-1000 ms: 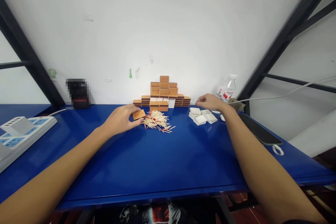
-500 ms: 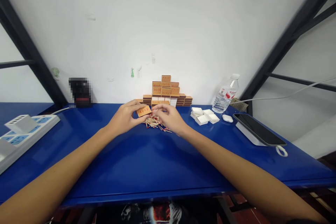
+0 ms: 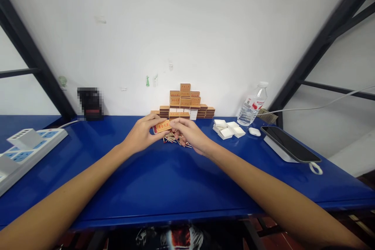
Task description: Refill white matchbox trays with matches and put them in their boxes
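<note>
at mid-frame, your left hand [image 3: 142, 133] pinches a matchbox [image 3: 163, 126]; your right hand [image 3: 191, 132], grip unclear, likely slides it, so push softly.

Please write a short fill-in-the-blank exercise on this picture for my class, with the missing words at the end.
1. The person's left hand grips an orange cardboard matchbox; the ____ hand is at its other end.
2. Loose pale wooden matches have heads coloured ____.
3. The glossy tabletop is coloured ____.
4. The cap of the clear plastic bottle is coloured ____.

Missing words: right; red; blue; white.
</note>
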Motion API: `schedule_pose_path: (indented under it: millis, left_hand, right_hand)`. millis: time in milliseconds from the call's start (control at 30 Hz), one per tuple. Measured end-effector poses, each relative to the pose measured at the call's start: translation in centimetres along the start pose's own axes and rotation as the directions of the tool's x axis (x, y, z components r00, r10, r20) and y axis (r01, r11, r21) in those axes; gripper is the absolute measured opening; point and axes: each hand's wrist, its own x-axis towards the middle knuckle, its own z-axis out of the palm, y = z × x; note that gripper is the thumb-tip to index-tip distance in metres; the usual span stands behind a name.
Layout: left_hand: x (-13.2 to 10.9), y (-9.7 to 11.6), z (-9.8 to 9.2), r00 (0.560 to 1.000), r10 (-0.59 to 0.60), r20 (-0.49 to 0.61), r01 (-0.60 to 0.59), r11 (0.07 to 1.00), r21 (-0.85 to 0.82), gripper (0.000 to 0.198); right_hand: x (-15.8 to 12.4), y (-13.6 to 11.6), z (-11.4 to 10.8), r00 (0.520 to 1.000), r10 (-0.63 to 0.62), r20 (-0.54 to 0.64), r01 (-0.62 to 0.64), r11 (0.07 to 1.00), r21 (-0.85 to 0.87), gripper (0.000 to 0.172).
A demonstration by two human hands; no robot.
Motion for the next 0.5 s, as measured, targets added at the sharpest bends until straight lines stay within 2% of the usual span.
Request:
schedule_pose_path:
  millis: [67, 200, 367, 500]
  left_hand:
    - [0.0, 0.1, 0.0, 1.0, 0.003, 0.001, -0.003, 1.0, -0.005, 0.031]
    - [0.0, 0.2, 0.2, 1.0, -0.014, -0.003, 0.014, 1.0, 0.012, 0.033]
    - [-0.1, 0.0, 0.5, 1.0, -0.024, 0.012, 0.024, 1.0, 0.009, 0.044]
    - [-0.1, -0.5, 0.3, 0.991, -0.13, 0.012, 0.13, 0.991, 0.025, 0.042]
  right_hand:
    - [0.0, 0.1, 0.1, 0.999, 0.022, 0.032, -0.022, 1.0, -0.022, 0.019]
    - [0.1, 0.4, -0.1, 0.995, 0.021, -0.097, -0.025, 0.999, -0.036, 0.019]
    - [0.4, 0.9, -0.4, 0.998, 0.023, -0.051, -0.027, 0.996, -0.081, 0.025]
    - [0.9, 0.9, -1.1, 0.992, 0.017, -0.124, -0.023, 0.998, -0.051, 0.023]
